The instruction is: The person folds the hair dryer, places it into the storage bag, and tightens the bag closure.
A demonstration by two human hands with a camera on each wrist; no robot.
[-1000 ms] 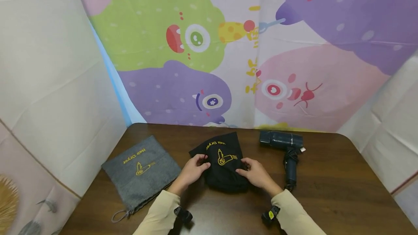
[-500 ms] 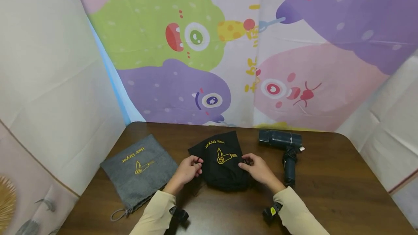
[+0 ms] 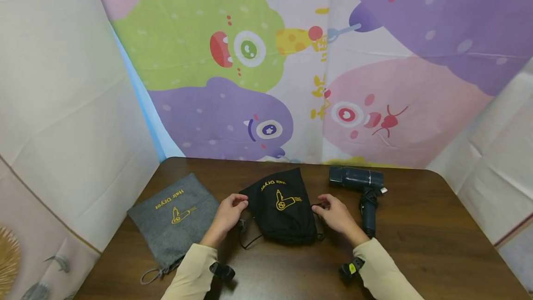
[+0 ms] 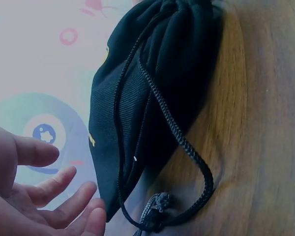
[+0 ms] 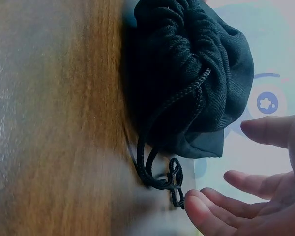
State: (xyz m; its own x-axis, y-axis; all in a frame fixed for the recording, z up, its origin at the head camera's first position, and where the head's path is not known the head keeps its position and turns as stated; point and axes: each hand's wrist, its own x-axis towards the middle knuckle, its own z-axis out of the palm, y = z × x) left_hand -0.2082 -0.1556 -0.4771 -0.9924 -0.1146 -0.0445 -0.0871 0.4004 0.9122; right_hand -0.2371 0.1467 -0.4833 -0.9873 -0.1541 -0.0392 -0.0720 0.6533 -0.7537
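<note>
A black drawstring bag (image 3: pixel 284 209) with a yellow hair dryer print lies in the middle of the brown table (image 3: pixel 424 244), its gathered mouth toward me. My left hand (image 3: pixel 238 202) hovers just off the bag's left edge. My right hand (image 3: pixel 326 203) is just off its right side. In the left wrist view the left hand (image 4: pixel 64 191) has relaxed fingers and holds nothing, beside the bag (image 4: pixel 152 88) and its slack cord loop (image 4: pixel 187 147). The right wrist view shows the right hand (image 5: pixel 246 177) with spread fingers next to the cinched bag (image 5: pixel 196 64) and its knotted cord (image 5: pixel 155 164).
A grey bag (image 3: pixel 176 219) with the same print lies flat at the left of the table, its cord near the front edge. A dark hair dryer (image 3: pixel 360 184) lies at the right, handle toward me. Printed cloth walls surround the table.
Both hands have moved outward off the black bag and let go of it. The drawstring loops now lie out on each side of the bag.
</note>
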